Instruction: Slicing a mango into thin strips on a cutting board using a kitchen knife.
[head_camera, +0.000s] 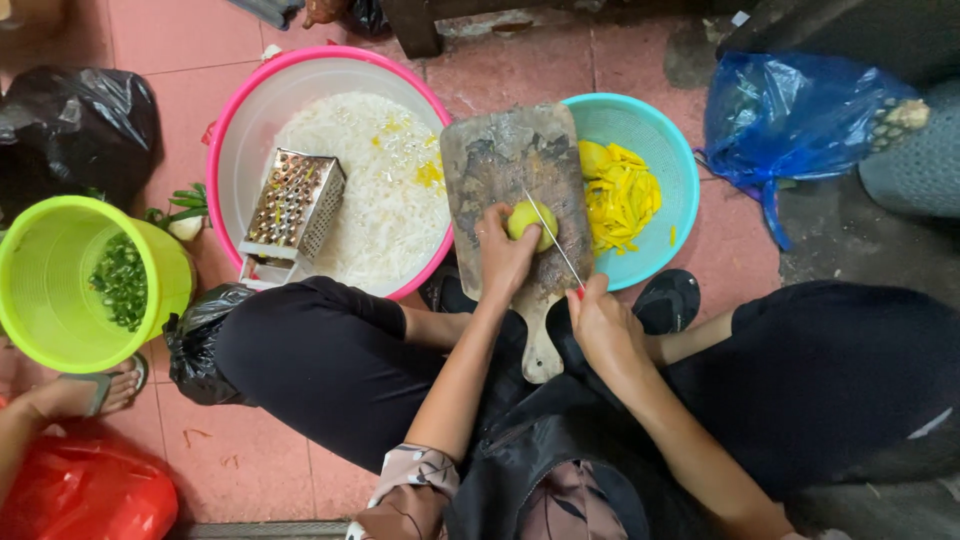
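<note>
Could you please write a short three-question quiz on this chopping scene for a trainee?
1. True or false: the left hand holds a yellow-green fruit on the wooden cutting board.
2. What does the right hand hold? A) box grater B) knife C) spoon
3. Which basin holds the box grater: the pink one or the turquoise one?

Key: 1 true. 2 B, the knife, its blade on the fruit. 3 the pink one, with white shreds; the turquoise holds yellow strips.

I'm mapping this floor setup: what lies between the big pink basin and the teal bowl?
In the head view, a worn wooden cutting board lies between the pink basin and teal bowl.
</note>
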